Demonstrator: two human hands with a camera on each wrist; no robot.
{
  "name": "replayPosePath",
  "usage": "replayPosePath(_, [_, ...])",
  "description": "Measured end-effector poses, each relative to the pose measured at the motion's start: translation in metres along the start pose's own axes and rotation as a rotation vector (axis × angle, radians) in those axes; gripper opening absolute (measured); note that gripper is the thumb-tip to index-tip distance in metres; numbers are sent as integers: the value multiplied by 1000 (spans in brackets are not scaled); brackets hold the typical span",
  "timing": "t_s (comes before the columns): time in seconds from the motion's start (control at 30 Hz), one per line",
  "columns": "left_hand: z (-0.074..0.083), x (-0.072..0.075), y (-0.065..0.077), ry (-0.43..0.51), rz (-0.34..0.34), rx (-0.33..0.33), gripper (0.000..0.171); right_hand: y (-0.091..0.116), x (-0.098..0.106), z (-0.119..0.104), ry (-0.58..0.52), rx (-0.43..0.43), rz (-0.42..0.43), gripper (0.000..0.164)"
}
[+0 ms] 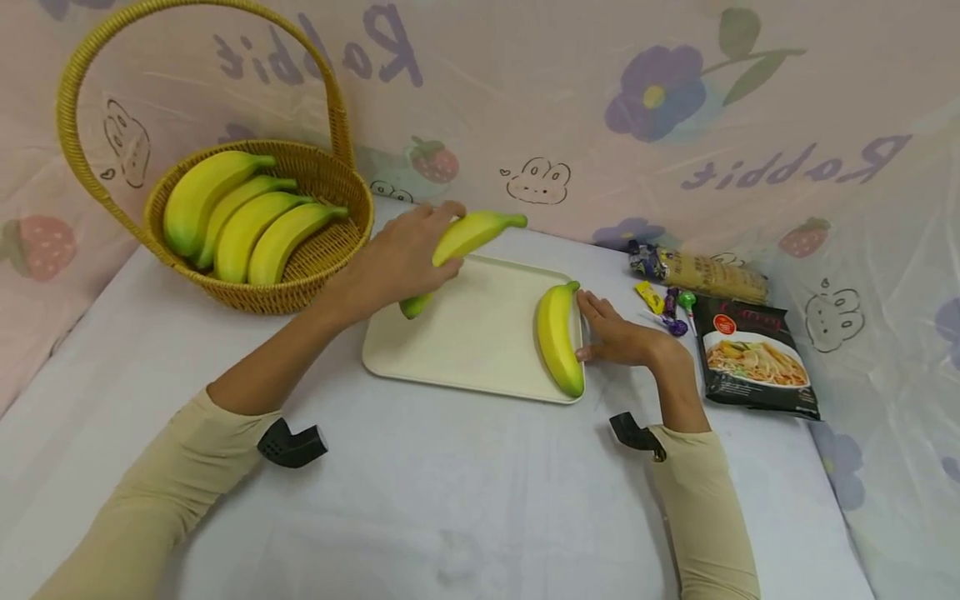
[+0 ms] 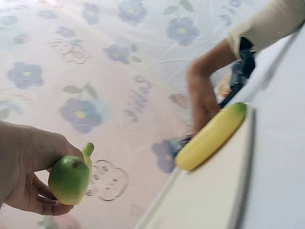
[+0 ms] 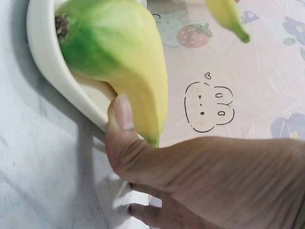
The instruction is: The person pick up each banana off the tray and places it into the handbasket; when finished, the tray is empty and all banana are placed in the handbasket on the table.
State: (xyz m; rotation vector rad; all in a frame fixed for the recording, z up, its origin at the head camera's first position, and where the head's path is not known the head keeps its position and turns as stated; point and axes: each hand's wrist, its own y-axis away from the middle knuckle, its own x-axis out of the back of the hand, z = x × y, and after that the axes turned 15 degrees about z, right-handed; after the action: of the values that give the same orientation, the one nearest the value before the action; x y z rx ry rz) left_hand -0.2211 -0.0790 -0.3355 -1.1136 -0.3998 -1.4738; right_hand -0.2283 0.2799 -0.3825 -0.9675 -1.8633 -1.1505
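My left hand (image 1: 408, 258) grips a yellow banana (image 1: 474, 233) above the left part of a cream tray (image 1: 480, 333). Its green tip (image 2: 69, 180) faces the camera in the left wrist view, with fingers and thumb curled round the fruit. Another banana (image 1: 557, 337) lies along the tray's right side, stem toward the back. Beside that end, my right hand (image 1: 618, 337) has its fingers stretched along the outside of the tray. In the right wrist view the right thumb (image 3: 123, 117) lies at the tray's rim, close to the lying banana.
A wicker basket (image 1: 360, 200) with a tall handle stands at the back left, holding several bananas (image 1: 255, 225). Beyond my right hand lie a black noodle packet (image 1: 757, 358), a long tan package (image 1: 705, 273), a lollipop (image 1: 686, 302) and small wrapped candies (image 1: 651, 297). A printed sheet hangs behind.
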Motion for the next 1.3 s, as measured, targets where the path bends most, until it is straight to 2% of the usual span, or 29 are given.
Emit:
replayPosePath(0.13, [-16, 30, -1, -4, 67, 40, 69, 1, 1, 0, -10, 0, 1, 103])
replayPosePath(0.3, [-36, 63, 2, 6, 124, 128, 74, 1, 0, 1, -5, -5, -1, 103])
replayPosePath(0.43, [-52, 86, 7, -30, 137, 221, 75, 1, 0, 1, 1, -3, -1, 103])
replayPosePath(0.57, [-70, 100, 12, -88, 138, 255, 68, 1, 1, 2, -5, -5, 1, 103])
replayPosePath(0.73, [-90, 109, 18, -176, 96, 293, 61, 2, 0, 2, -6, -2, 3, 103])
replayPosePath(0.9, [-112, 111, 23, -228, 53, 342, 52, 1, -1, 0, -1, -1, -1, 103])
replayPosePath(1.1, [-137, 108, 23, -273, 0, 415, 61, 1, 0, 0, 4, 5, 4, 104])
replayPosePath(1.3, [-152, 105, 20, -318, -53, 448, 41, 1, 0, 0, -4, 7, 4, 103])
